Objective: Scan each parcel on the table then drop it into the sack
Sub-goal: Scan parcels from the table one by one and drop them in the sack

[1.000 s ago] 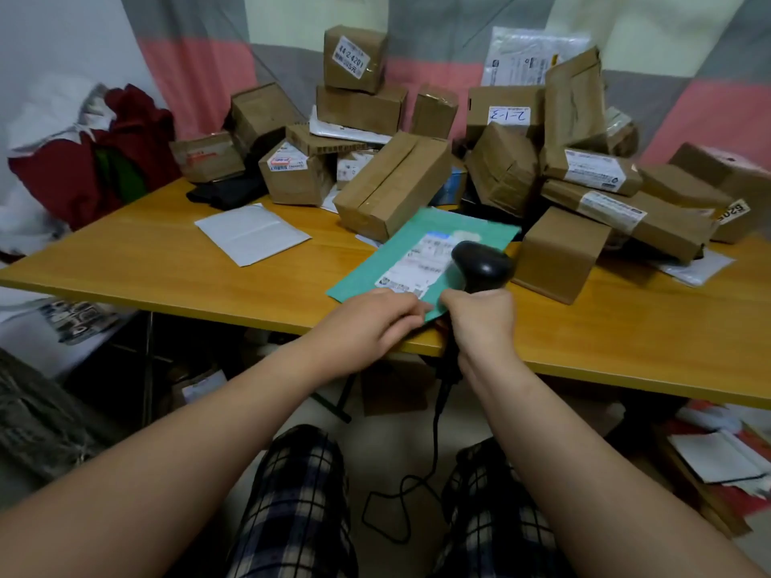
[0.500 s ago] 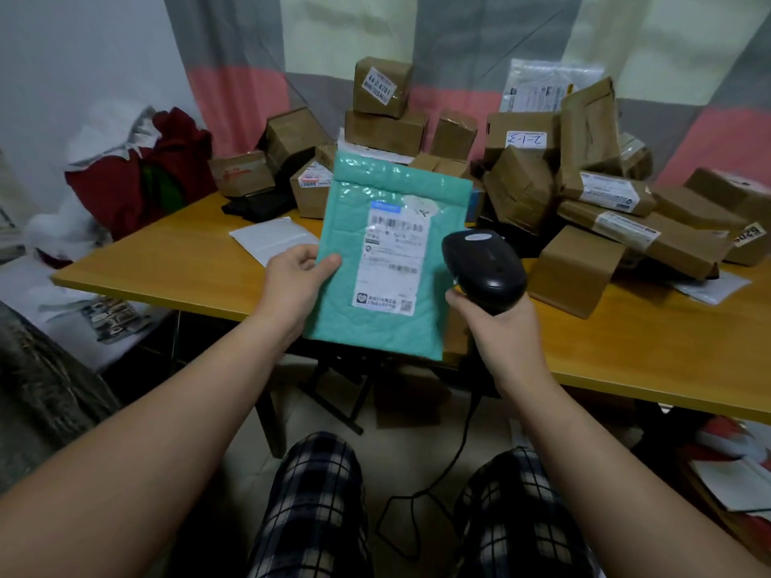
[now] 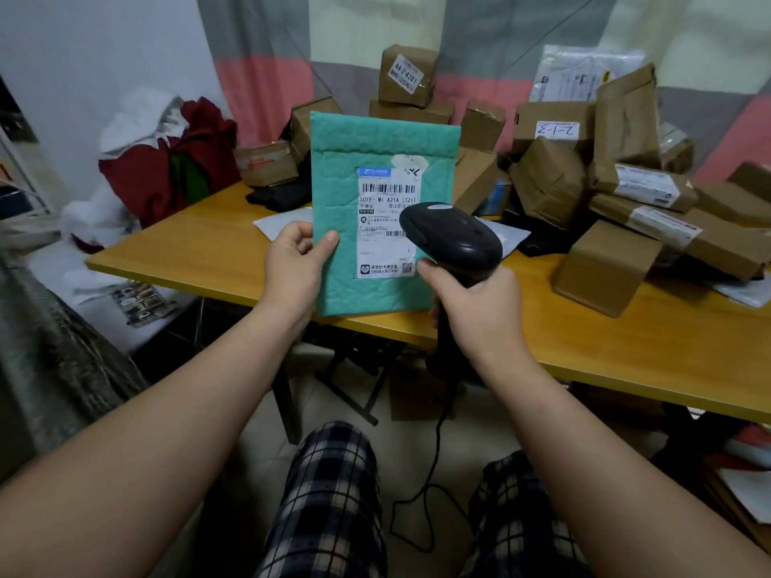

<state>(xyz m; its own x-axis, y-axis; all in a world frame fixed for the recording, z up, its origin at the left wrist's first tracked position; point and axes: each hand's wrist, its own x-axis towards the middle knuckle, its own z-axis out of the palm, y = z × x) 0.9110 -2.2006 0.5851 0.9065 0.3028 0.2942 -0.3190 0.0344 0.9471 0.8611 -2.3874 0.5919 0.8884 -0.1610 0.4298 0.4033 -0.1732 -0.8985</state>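
A teal padded mailer [image 3: 342,168] with a white shipping label [image 3: 386,202] stands upright in front of me, above the near edge of the wooden table [image 3: 196,252]. My left hand [image 3: 294,264] pinches its left edge, thumb on the front. My right hand [image 3: 475,302] grips the handle of a black corded barcode scanner [image 3: 452,237], whose head overlaps the label's lower right part. Several brown cardboard parcels [image 3: 609,269] are heaped on the table behind. A grey woven sack [image 3: 46,360] shows at the left edge.
A white envelope [image 3: 279,221] lies flat on the table behind the mailer. Red and white cloth [image 3: 167,160] is piled at the table's left end. The scanner cable [image 3: 434,473] hangs down between my knees. Papers and boxes sit on the floor at the right.
My left hand lifted the teal mailer off the table and stood it upright facing me. My right hand raised the scanner and brought its head in front of the label.
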